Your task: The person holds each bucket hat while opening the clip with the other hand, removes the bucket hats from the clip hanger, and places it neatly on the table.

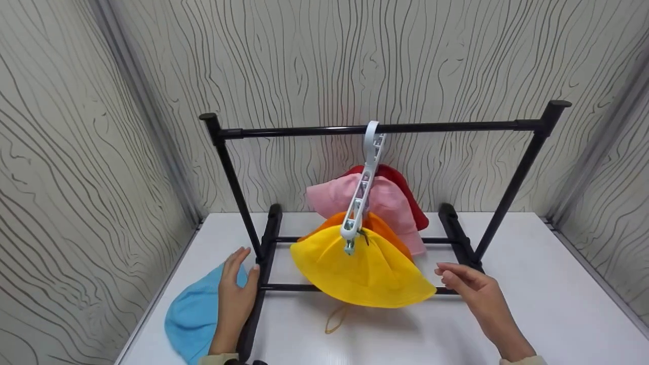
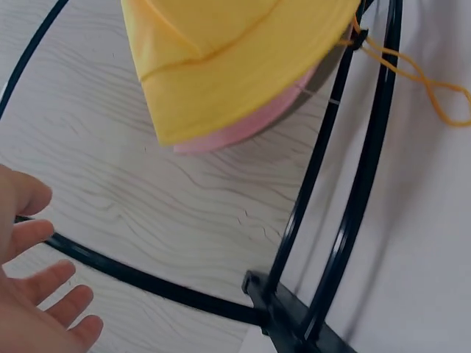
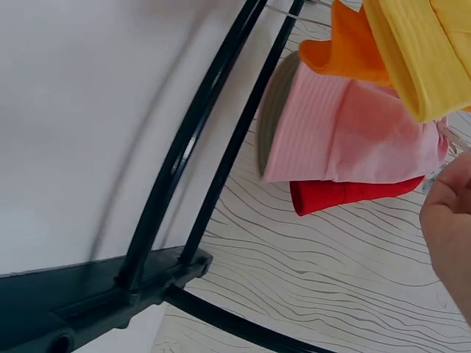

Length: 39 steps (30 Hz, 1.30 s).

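A panelled booth — wood-grain-patterned walls [image 1: 431, 56]; grey corner strips [image 1: 144, 101]; white tabletop [image 1: 557, 304].

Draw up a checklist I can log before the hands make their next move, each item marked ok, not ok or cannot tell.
1. White plastic hanger hooked over the top bar of the black tubular rack: ok.
2. Left hand and right hand empty: ok.
3. Yellow fabric brimmed hat hanging at the hanger's near end: ok.
4. Light-blue fabric hat hung up: not ok; it lies on the white table, partly behind the left hand.
5. Free clip for it: cannot tell; the hats hide much of the hanger's underside.
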Each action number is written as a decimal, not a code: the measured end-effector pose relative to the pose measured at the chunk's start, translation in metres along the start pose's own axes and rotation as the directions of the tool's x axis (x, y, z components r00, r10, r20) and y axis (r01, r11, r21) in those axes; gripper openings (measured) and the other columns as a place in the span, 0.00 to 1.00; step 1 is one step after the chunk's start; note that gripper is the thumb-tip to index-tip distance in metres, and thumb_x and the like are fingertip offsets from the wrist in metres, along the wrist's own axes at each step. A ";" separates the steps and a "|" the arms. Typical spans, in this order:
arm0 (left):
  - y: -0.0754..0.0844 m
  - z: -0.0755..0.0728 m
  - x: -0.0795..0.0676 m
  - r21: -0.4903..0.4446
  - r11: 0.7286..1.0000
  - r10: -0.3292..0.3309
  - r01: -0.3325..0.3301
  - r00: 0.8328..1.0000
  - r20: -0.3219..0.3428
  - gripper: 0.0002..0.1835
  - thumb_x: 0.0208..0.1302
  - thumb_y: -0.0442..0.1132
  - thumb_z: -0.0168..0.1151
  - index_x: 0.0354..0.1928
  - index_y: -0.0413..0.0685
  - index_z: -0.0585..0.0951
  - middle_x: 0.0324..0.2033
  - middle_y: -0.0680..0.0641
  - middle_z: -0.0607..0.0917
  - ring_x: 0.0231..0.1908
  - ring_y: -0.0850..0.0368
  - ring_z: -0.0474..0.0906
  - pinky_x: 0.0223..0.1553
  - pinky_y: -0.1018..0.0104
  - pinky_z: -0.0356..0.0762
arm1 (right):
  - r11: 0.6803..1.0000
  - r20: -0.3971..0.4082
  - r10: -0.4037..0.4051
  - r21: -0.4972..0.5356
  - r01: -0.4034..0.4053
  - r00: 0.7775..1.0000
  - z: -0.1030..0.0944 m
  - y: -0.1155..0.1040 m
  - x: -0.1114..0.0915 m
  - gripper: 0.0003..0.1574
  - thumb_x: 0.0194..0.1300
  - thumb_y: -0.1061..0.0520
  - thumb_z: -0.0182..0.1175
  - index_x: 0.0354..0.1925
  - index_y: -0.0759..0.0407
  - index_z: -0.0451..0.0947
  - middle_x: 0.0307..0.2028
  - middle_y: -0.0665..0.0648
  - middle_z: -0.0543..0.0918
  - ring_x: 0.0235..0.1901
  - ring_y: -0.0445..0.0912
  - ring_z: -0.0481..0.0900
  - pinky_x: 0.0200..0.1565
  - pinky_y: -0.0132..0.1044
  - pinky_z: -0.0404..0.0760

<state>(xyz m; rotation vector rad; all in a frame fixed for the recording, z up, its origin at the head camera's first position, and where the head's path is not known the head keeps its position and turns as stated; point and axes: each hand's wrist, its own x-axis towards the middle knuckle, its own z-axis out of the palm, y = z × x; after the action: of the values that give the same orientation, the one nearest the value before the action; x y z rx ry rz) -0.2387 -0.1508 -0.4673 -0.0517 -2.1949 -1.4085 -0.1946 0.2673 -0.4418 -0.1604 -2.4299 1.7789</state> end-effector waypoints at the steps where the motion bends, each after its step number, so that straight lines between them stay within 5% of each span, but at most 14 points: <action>1: 0.004 0.003 0.001 -0.005 1.000 0.015 -0.015 1.000 0.010 0.22 0.60 0.34 0.57 0.58 0.44 0.71 0.60 0.41 0.66 0.62 0.45 0.58 0.61 0.47 0.57 | 1.000 -0.006 -0.021 0.004 0.021 1.000 0.001 -0.002 0.001 0.30 0.59 0.41 0.57 0.53 0.58 0.74 0.46 0.51 0.80 0.42 0.40 0.77 0.45 0.26 0.76; 10: 0.041 0.025 0.010 -0.031 0.982 0.187 -0.185 0.977 0.105 0.22 0.60 0.35 0.58 0.58 0.50 0.72 0.59 0.46 0.68 0.61 0.51 0.62 0.60 0.53 0.61 | 0.992 -0.009 -0.125 -0.003 0.125 0.992 0.009 -0.021 0.008 0.28 0.60 0.42 0.56 0.52 0.57 0.74 0.49 0.53 0.79 0.43 0.40 0.77 0.45 0.25 0.75; 24: 0.077 0.053 0.027 -0.032 0.925 0.373 -0.378 0.892 0.256 0.22 0.63 0.48 0.54 0.59 0.54 0.70 0.57 0.51 0.70 0.58 0.57 0.65 0.57 0.61 0.66 | 0.971 -0.014 -0.239 -0.010 0.239 0.971 0.024 -0.043 0.017 0.26 0.58 0.42 0.58 0.51 0.54 0.75 0.50 0.50 0.77 0.47 0.38 0.76 0.48 0.25 0.73; 32: 0.087 0.066 0.031 -0.028 0.918 0.382 -0.395 0.863 0.330 0.22 0.64 0.51 0.52 0.60 0.61 0.69 0.57 0.52 0.70 0.58 0.57 0.65 0.55 0.62 0.69 | 0.954 0.004 -0.297 0.036 0.296 0.955 0.032 -0.053 0.023 0.24 0.58 0.46 0.59 0.50 0.55 0.76 0.49 0.51 0.78 0.47 0.42 0.77 0.48 0.27 0.73; 39: 0.093 0.071 0.036 -0.044 0.927 0.362 -0.373 0.855 0.372 0.22 0.63 0.47 0.55 0.60 0.65 0.69 0.57 0.55 0.70 0.57 0.59 0.65 0.57 0.61 0.67 | 0.947 0.017 -0.322 0.023 0.321 0.947 0.039 -0.064 0.029 0.23 0.58 0.45 0.59 0.50 0.52 0.76 0.49 0.47 0.78 0.47 0.43 0.76 0.48 0.28 0.73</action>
<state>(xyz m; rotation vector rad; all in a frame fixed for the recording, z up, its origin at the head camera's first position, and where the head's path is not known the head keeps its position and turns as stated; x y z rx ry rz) -0.2697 -0.0563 -0.3957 -0.7506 -2.3372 -1.2194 -0.2302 0.2163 -0.3909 0.2455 -2.2886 1.6641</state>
